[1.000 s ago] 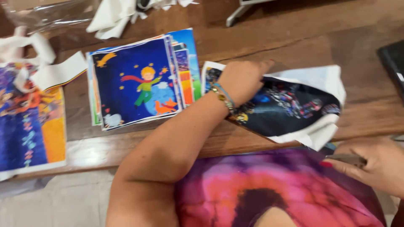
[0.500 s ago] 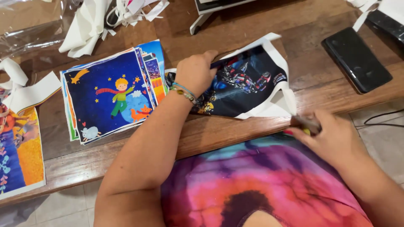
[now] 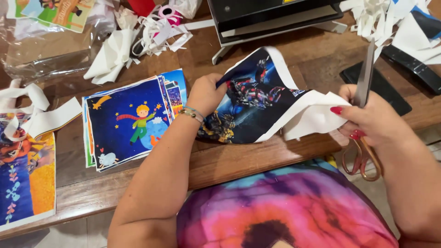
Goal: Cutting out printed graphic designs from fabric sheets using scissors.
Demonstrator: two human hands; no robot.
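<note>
Centrally, a dark printed cloth (image 3: 257,108) is held above the wooden table (image 3: 239,160), pinched by the left hand (image 3: 206,94); scissors (image 3: 363,115), now raised upright, are gripped by the right hand (image 3: 372,119). Beside: stacked prints (image 3: 131,121), white scraps (image 3: 138,41), black press (image 3: 275,16). Cloth is lifted since earlier.

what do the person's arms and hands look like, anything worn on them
Both forearms are bare, with no sleeves in view. The left hand has a thin beaded bracelet at the wrist, in pale blue and gold tones. The right hand has nails painted red and no wristband that shows. No rings can be made out on either hand. Below the arms is a tie-dye top in pink, purple and teal.
</note>
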